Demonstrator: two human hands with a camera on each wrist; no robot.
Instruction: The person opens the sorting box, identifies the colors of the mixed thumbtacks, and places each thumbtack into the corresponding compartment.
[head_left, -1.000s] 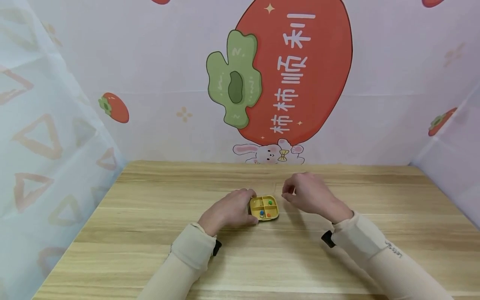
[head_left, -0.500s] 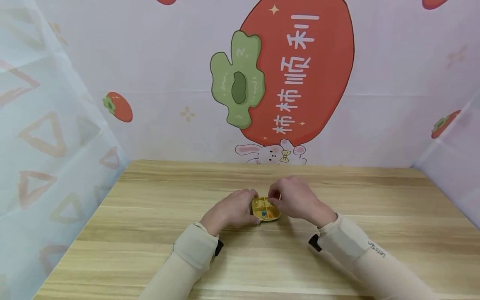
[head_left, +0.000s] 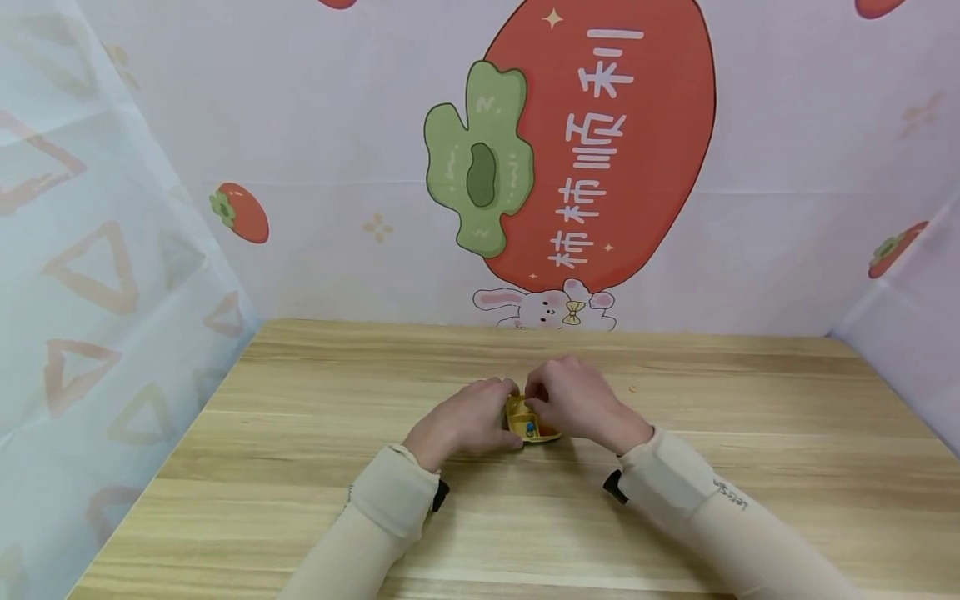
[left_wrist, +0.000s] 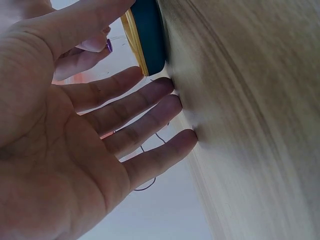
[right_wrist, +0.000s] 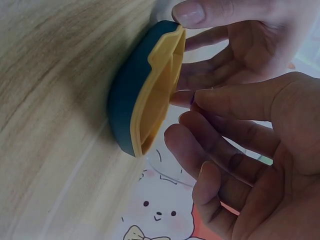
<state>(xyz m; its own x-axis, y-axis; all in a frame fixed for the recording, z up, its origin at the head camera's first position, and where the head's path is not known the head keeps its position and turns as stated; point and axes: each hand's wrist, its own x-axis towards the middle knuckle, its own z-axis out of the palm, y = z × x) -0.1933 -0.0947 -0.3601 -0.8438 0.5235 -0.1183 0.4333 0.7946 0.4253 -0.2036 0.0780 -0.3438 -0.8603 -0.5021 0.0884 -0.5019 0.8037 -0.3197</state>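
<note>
A small divided box [head_left: 519,407], yellow inside and dark teal outside [right_wrist: 122,95], lies on the table. My left hand [head_left: 468,421] holds it from the left, thumb at the near edge and index finger at the far edge; the other fingers spread past it in the left wrist view. Over the box's right half, my right hand [head_left: 581,396] pinches a tiny purple piece [left_wrist: 109,46] between thumb and fingertip. A thin pale strand [right_wrist: 170,177] trails near this hand. A blue piece [head_left: 530,427] and an orange one [head_left: 547,431] sit in front compartments. My right hand hides the back right compartment.
The wood-grain table [head_left: 300,467] stretches around both hands. On it, right of the right hand, lies a tiny orange bit [head_left: 632,388]. A printed cloth backdrop [head_left: 337,125] stands along the table's back edge, with cloth at both sides.
My right hand has moved left, from beside the box to over its right half, covering the green piece seen earlier. The orange bit on the table now shows. My left hand keeps its hold.
</note>
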